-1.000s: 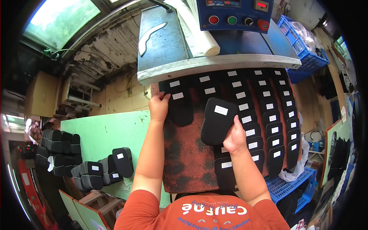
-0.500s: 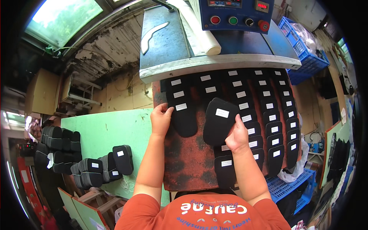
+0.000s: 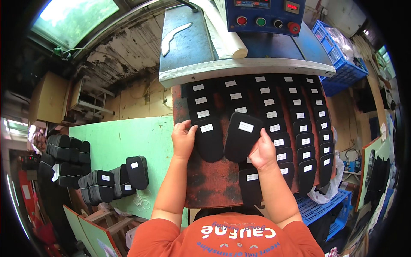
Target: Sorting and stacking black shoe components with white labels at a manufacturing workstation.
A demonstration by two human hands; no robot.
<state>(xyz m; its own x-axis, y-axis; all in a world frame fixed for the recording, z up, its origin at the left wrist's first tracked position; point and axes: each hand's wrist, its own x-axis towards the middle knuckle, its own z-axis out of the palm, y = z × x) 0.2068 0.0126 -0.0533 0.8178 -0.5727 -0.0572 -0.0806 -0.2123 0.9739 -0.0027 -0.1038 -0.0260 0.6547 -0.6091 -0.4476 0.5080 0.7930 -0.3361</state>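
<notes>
Against the left edge of a black rounded pad with a white label point(image 3: 208, 145), the fingertips of my left hand point(image 3: 183, 139) are pinched. That pad lies lowest in the leftmost column, overlapping the ones above it. My right hand point(image 3: 262, 150) grips the right edge of another black labelled pad point(image 3: 239, 143), tilted over the second column; whether it is one piece or a small stack I cannot tell. Overlapping labelled pads point(image 3: 306, 173) run in several columns across a worn red board point(image 3: 209, 184).
A blue machine with a button panel point(image 3: 263, 19) and metal front edge point(image 3: 248, 66) stands beyond the board. Left, a green table point(image 3: 111, 137) carries stacks of black pads point(image 3: 100, 188). Blue crates point(image 3: 325, 214) sit at right, one beside a clear plastic bag point(image 3: 323, 195).
Another pad now shows at the lower end of the leftmost column, by my left hand. The right-hand pad has shifted slightly left and down. The whole view has tilted a little.
</notes>
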